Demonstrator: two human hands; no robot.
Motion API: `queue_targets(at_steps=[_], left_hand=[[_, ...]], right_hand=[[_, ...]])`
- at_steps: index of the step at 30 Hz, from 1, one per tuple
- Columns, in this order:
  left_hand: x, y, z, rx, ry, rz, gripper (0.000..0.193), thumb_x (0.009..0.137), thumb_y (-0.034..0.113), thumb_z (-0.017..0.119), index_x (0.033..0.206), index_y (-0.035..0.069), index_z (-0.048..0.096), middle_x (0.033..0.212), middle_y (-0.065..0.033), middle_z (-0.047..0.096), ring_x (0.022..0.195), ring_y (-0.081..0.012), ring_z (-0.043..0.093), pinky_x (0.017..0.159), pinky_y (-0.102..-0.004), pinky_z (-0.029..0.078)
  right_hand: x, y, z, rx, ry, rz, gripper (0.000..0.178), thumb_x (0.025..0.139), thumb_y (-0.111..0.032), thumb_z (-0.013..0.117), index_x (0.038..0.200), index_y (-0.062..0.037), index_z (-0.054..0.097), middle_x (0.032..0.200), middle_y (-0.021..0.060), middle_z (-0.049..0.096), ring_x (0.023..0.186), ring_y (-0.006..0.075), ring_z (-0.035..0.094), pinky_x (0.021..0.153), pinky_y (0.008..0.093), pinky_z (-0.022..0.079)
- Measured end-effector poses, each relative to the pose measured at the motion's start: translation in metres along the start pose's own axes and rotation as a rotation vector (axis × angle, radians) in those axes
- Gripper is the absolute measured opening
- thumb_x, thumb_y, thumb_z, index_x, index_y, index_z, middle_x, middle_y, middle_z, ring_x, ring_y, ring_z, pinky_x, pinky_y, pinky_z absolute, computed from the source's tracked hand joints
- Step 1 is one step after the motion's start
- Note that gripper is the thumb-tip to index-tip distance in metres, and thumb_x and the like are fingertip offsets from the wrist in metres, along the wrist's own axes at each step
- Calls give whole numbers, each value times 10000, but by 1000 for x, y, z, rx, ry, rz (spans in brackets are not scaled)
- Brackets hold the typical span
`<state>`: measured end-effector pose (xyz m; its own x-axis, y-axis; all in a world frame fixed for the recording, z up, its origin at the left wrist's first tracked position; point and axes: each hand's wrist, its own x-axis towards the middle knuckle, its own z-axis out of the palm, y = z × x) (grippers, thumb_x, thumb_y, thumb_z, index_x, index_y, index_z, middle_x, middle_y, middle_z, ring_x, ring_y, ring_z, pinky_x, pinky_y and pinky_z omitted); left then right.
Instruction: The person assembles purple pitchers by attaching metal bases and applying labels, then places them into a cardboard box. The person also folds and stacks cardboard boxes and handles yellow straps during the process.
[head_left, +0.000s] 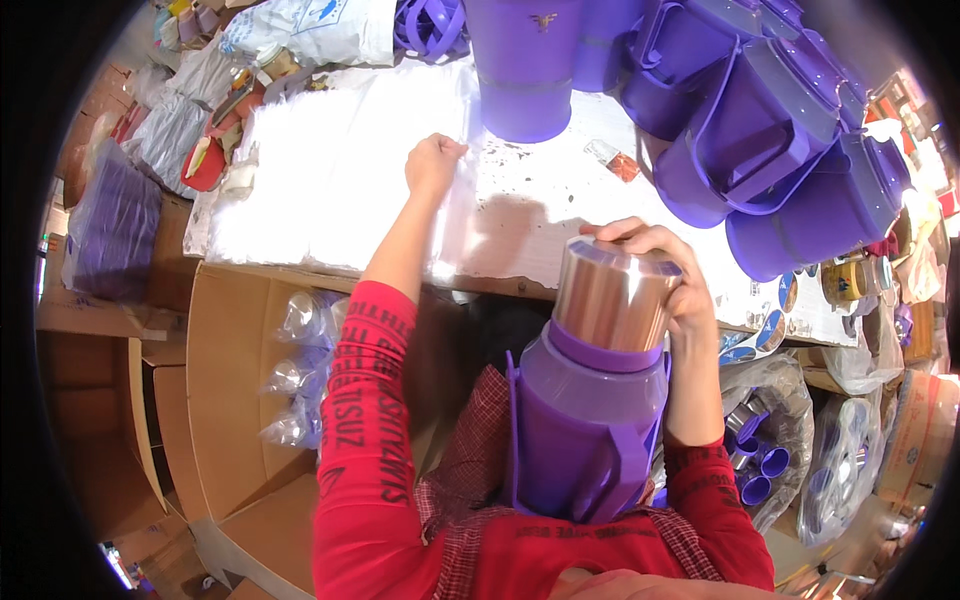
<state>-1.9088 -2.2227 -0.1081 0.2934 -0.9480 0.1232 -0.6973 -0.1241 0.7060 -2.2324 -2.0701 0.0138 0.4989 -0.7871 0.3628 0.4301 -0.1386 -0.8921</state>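
A large purple vacuum flask (580,430) with a side handle stands close against my body, below the table's front edge. Its shiny steel cup lid (615,300) is gripped from the far right side by my right hand (665,265), fingers curled over the top. Farther forward on the left, my left hand (433,168) is closed in a pinch at the right edge of a stack of clear plastic bags (340,170). Glare washes out much of the stack, and what lies between those fingertips is hard to see.
Several purple flasks (760,150) crowd the table's right side, and another purple flask (525,70) stands at the back. Below left is an open cardboard box (240,400) with plastic-wrapped items. A bag of purple and steel cups (755,450) sits low on the right.
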Motion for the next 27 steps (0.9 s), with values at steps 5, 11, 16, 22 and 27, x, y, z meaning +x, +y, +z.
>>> queue_targets(at_steps=[5,11,16,22,27], left_hand=[[-12,29,-32,-468,1,-230,251,915,248,560,868,30,677,772,-100,670,711,-244,625,728,-366,485],[-127,92,22,-652,-504,52,303,996,279,496,920,36,660,870,-97,647,783,-188,610,747,-298,513],[-166,113,17,-1131,-373,-272,267,998,245,494,985,17,633,976,-111,650,816,-174,613,743,-315,525],[-182,107,-73,-1535,-462,-294,213,994,237,508,1018,30,546,864,-38,586,742,-108,568,646,-211,473],[-237,59,-99,-1112,-648,-274,193,987,238,526,925,56,540,790,-8,542,678,-99,524,593,-218,435]], right_hand=[[-9,-18,-1,-663,127,71,517,759,-422,736,1067,-9,696,1074,144,641,1026,255,602,904,361,455],[7,72,-40,-218,437,427,312,925,-268,653,1057,13,672,921,48,671,778,107,615,693,250,500],[-19,112,-42,-121,663,378,154,900,-140,665,892,11,697,735,36,673,614,81,589,517,205,449],[-51,43,-46,420,1066,90,175,951,-103,534,949,56,607,814,139,651,716,209,660,546,225,467],[-143,24,-14,-571,474,273,341,974,-289,552,820,7,616,681,60,574,631,156,536,589,292,460]])
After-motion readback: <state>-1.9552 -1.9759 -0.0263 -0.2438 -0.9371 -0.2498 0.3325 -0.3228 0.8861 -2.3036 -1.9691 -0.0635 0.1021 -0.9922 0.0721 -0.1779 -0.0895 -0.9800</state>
